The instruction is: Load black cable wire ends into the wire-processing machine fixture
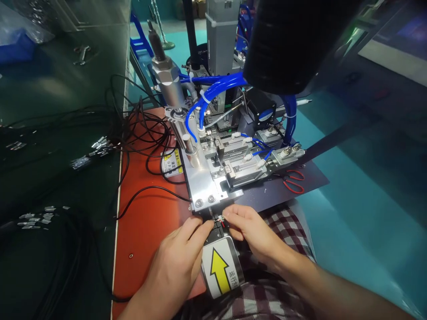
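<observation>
Both hands meet at the front of a metal bench machine (203, 182). My left hand (182, 249) is closed in a pinch, its fingertips over a dark slotted block; what they grip is hidden. From the other side, the thumb and forefinger of my right hand (247, 226) pinch a small silvery-white piece (220, 218) with a short red bit, perhaps a wire end, beside it. Below the fingertips is a white label with a yellow arrow (220, 271). A black cable (150, 188) runs from the left to beneath the metal plate.
Tangled black cables (143, 129) lie across the orange base plate (140, 240). Small metal terminals (40, 218) sit in piles on the dark table at left, with wrenches (82, 54) farther back. Red-handled scissors (295, 181) rest right of the machine. Blue air tubes (220, 86) arch above.
</observation>
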Demonstrator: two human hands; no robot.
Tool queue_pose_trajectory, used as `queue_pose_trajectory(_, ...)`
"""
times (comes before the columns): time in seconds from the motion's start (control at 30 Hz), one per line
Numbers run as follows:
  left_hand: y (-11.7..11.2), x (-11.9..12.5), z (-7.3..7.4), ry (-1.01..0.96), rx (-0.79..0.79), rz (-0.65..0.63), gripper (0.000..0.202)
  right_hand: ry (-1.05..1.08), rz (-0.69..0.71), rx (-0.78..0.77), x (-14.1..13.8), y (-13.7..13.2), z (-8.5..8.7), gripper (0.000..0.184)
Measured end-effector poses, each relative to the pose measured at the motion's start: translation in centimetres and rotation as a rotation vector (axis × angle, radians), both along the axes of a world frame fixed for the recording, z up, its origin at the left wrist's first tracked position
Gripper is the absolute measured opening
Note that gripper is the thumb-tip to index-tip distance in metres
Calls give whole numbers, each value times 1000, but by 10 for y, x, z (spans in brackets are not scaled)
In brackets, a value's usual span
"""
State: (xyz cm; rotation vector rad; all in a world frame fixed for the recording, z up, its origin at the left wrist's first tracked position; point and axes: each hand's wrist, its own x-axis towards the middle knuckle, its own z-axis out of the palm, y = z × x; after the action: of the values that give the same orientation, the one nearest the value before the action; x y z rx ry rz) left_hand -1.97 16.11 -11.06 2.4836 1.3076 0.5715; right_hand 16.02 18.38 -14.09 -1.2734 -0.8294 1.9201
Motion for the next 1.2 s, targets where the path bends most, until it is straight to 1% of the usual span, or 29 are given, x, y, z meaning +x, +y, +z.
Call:
queue_pose_trajectory(0.07,0,0,-1,1,-9,0,31,24,13,-35,4,0,-5,35)
queue_pose_trajectory(0.17,1,-1,0,10,-1,5,33,26,-23,-47,7,-7,-8,37)
queue_pose_trajectory(0.3,1,-2,2,-3,14,1,29,9,-42,-19,3,-19,1,39)
queue_pose_trajectory(0.37,1,-2,1,-5,13,4,28,-22,-26,-14,1,-22,5,36)
queue_pose_trajectory(0.43,0,-2,-1,6,3,11,28,-102,-19,19,0,-23,4,31)
queue_pose_trajectory(0.5,0,-3,-4,10,-10,12,29,-260,-31,146,1,-23,2,24)
queue_pose_trajectory(0.57,0,-4,-4,5,-21,5,30,-466,-39,354,4,-24,1,17)
queue_pose_trajectory(0.63,0,-4,-4,-1,-17,-3,29,-623,-25,562,6,-24,4,14)
queue_pose_trajectory(0.7,1,-4,-4,-3,-8,-3,29,-684,-12,706,8,-23,9,15)
queue_pose_trajectory(0.77,1,-4,-3,-2,-4,1,29,-666,-27,760,7,-20,12,16)
queue_pose_trajectory(0.83,1,-3,-2,-3,-9,1,29,-611,-56,728,6,-17,13,15)
queue_pose_trajectory(0.97,2,-2,0,-2,-13,3,28,-475,-86,563,2,-14,7,11)
queue_pose_trajectory(1.1,3,-2,1,-9,0,-4,27,-365,-105,478,1,-12,4,11)
queue_pose_trajectory(1.2,4,-1,2,1,6,-17,28,-170,-91,260,1,-10,3,14)
